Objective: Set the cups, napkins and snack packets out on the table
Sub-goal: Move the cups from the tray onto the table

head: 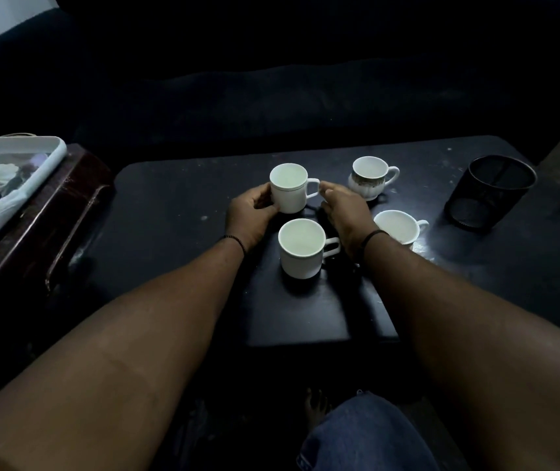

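Four cups crowd the table [176, 198] centre: far plain cup [288, 188], patterned cup [370, 178], near cup [302, 248], right cup [397, 227]; mesh pen holder [489, 192] blocks the right, so my open lanes are table left and near edge.

A dim living room in a home is shown. A low dark coffee table, the bench [176, 205], is set in front of a long dark sofa [305, 96] that runs behind its far edge. Four white teacups [301, 248] are grouped near the middle of the bench, one of them ornamented with a gilt band [368, 178]. A black mesh holder [489, 192] is stood near the right edge. Beside the left edge a dark wooden side piece [51, 212] is seen, and a white tray [47, 154] with pale contents is laid on it. A bare foot [317, 407] and a denim-clad knee [367, 436] are seen below the near edge.
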